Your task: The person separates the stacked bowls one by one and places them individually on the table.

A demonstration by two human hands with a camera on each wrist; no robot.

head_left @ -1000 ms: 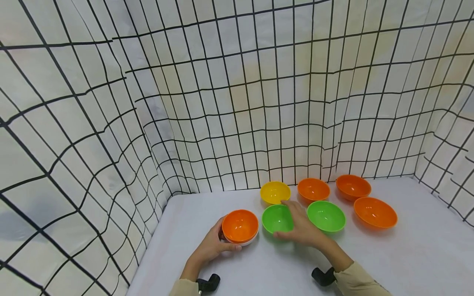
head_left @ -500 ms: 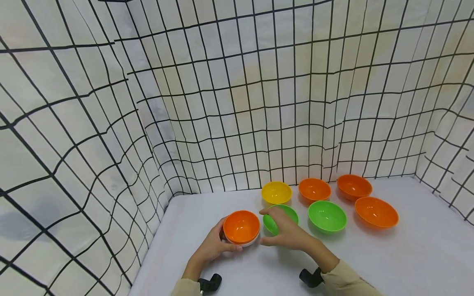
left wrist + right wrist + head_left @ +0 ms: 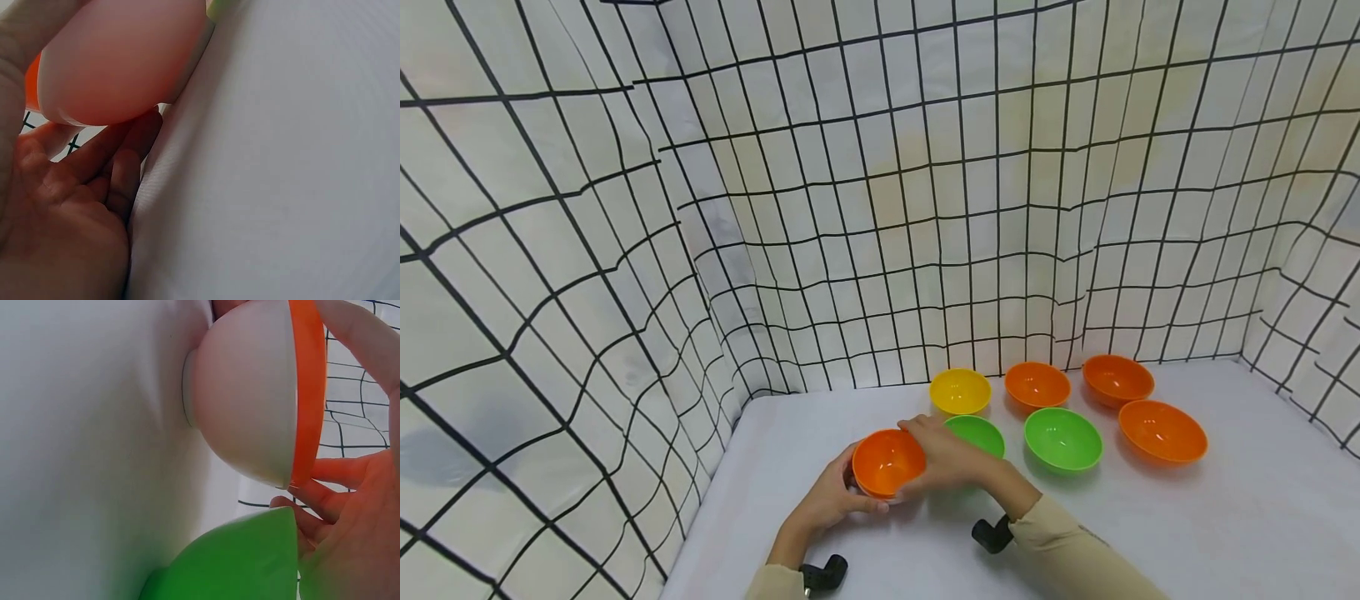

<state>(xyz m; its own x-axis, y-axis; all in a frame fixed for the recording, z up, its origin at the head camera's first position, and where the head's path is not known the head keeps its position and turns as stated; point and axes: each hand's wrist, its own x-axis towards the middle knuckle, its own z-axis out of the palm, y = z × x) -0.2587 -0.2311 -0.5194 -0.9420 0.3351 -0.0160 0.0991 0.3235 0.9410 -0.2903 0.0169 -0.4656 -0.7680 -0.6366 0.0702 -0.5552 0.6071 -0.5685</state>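
An orange bowl (image 3: 883, 463) sits nested inside a white bowl (image 3: 250, 394), its orange rim rising above the white one. My left hand (image 3: 822, 502) holds the white bowl from the left, thumb at the front and fingers curled behind. From the right, my right hand (image 3: 951, 458) grips the orange bowl, thumb and fingers spread across its rim. In the right wrist view the white bowl's foot is down on the table. Close by my right hand stands a green bowl (image 3: 979, 435), partly hidden behind it.
Behind is a yellow bowl (image 3: 960, 392). Further right are another green bowl (image 3: 1063, 440) and three orange bowls, one of them a wide orange bowl (image 3: 1162, 432) at the far right. A white table (image 3: 1247, 517) lies beneath, and grid-patterned cloth (image 3: 880, 208) walls the back and sides.
My right hand has moved left from the near green bowl to the nested orange bowl and taken hold of its rim. My left hand has stayed on the white bowl.
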